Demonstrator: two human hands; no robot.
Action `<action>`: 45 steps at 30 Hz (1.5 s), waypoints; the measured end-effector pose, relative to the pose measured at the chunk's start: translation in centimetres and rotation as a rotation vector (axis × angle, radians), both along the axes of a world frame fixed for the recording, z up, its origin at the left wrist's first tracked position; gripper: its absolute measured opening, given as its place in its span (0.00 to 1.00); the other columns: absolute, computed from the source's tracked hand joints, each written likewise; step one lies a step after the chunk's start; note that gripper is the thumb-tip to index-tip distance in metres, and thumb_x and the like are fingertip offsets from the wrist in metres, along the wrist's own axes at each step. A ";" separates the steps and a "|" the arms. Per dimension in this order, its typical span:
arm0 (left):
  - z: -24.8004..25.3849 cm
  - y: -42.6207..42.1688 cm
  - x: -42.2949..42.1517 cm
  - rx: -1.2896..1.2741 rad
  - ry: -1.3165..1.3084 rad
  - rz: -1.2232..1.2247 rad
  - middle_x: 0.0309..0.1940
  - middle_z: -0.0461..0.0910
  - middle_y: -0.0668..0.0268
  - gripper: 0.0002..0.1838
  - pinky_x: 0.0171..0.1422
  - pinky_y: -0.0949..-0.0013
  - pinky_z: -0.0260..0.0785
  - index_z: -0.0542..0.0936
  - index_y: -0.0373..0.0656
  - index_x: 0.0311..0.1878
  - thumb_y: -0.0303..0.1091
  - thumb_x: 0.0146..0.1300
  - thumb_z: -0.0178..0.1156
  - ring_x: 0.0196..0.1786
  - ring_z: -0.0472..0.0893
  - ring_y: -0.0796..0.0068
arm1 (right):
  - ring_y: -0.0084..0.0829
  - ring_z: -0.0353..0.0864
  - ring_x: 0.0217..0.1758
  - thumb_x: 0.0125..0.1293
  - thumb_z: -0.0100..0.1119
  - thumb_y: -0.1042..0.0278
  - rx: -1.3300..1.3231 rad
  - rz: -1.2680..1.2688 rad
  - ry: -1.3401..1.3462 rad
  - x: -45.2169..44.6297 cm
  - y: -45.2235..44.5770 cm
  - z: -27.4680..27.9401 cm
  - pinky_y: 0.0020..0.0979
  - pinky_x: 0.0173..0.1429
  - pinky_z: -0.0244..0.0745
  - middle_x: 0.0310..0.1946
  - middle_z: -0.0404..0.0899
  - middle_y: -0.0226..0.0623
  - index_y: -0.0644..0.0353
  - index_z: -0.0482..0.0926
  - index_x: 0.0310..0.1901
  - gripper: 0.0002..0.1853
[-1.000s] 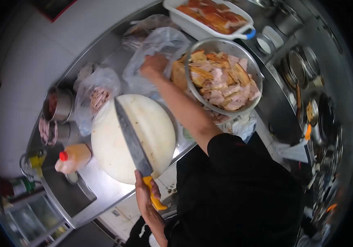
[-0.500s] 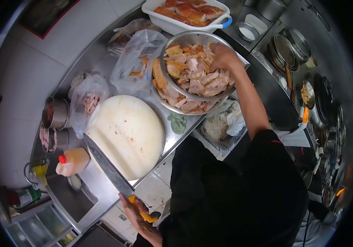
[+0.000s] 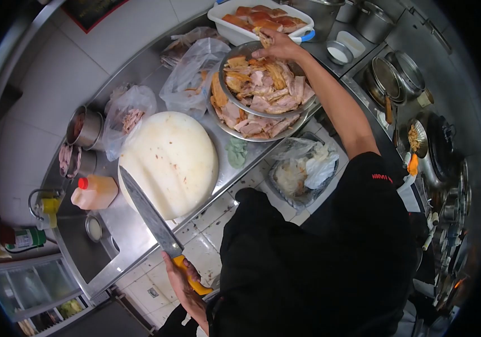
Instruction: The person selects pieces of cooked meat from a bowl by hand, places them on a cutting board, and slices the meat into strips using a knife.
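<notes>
My left hand [image 3: 182, 285] grips the yellow handle of a large knife [image 3: 151, 212]. The blade points up and left, over the front edge of a round white cutting board [image 3: 168, 163]. Above the back rim of a metal bowl [image 3: 235, 102] of sliced meat [image 3: 268, 84], my right hand [image 3: 278, 46] is closed on a small piece of meat [image 3: 264, 38]. This bowl rests on a second metal bowl [image 3: 268, 138] holding more meat. Behind the right hand, a white tray [image 3: 223, 27] holds large reddish-brown pieces.
Plastic bags [image 3: 187, 81] of meat lie behind the board. Left are metal pots [image 3: 86, 128], a red-capped jug [image 3: 97, 192] and a sink [image 3: 83, 253]. A green cloth [image 3: 236, 152] lies by the counter edge, near a lined bin [image 3: 302, 174]. Pans [image 3: 386, 78] stand right.
My right hand went from the plastic bag into the upper bowl, then rose to its back rim with a piece of meat. The knife swung off the board's middle toward its front left edge.
</notes>
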State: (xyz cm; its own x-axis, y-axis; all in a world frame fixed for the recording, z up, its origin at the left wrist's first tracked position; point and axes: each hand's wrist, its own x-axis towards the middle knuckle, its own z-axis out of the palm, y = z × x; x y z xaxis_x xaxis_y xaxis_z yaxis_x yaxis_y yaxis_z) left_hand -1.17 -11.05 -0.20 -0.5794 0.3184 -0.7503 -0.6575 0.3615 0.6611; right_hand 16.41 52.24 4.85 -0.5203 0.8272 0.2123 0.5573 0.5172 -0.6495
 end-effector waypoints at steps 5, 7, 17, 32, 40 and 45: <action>-0.4 -2.6 1.5 -0.028 0.006 0.058 0.09 0.61 0.69 0.39 0.14 0.68 0.56 0.68 0.46 0.27 0.78 0.68 0.40 0.08 0.62 0.72 | 0.47 0.78 0.66 0.43 0.80 0.53 0.055 0.030 -0.696 3.7 -3.7 4.1 0.40 0.68 0.74 0.63 0.78 0.51 0.60 0.71 0.69 0.49; -0.6 -3.6 2.2 -0.034 -0.042 0.114 0.09 0.61 0.69 0.39 0.14 0.68 0.56 0.68 0.47 0.27 0.79 0.68 0.40 0.08 0.61 0.73 | 0.48 0.80 0.63 0.40 0.81 0.56 -0.052 0.049 -0.921 4.9 -5.1 3.3 0.41 0.65 0.76 0.58 0.81 0.51 0.61 0.74 0.66 0.47; -1.2 -3.3 3.1 0.028 -0.034 0.070 0.10 0.61 0.69 0.39 0.14 0.69 0.57 0.67 0.47 0.26 0.78 0.68 0.41 0.08 0.62 0.73 | 0.45 0.86 0.54 0.39 0.79 0.70 -0.132 -0.093 -0.608 5.7 -4.7 -1.0 0.41 0.53 0.82 0.51 0.85 0.52 0.63 0.75 0.61 0.41; -2.0 -3.0 1.7 0.018 -0.047 0.108 0.10 0.62 0.69 0.39 0.14 0.69 0.57 0.68 0.48 0.28 0.79 0.68 0.39 0.08 0.62 0.73 | 0.25 0.78 0.39 0.44 0.78 0.80 -0.428 -0.017 0.033 7.9 -0.2 1.7 0.27 0.41 0.75 0.38 0.77 0.27 0.62 0.76 0.61 0.38; -2.3 -2.6 0.8 0.021 -0.026 0.094 0.10 0.62 0.70 0.39 0.14 0.69 0.58 0.68 0.47 0.27 0.79 0.68 0.40 0.09 0.63 0.73 | 0.23 0.82 0.46 0.55 0.73 0.81 -0.337 0.042 0.228 4.8 -3.4 8.3 0.27 0.48 0.80 0.44 0.81 0.28 0.60 0.79 0.54 0.23; -0.8 -2.1 1.9 -0.060 0.030 0.088 0.10 0.63 0.70 0.39 0.15 0.70 0.58 0.67 0.46 0.22 0.75 0.71 0.41 0.09 0.64 0.75 | 0.24 0.84 0.47 0.58 0.69 0.84 -0.477 0.457 0.438 -4.9 -14.0 7.6 0.27 0.53 0.81 0.45 0.83 0.32 0.61 0.80 0.53 0.20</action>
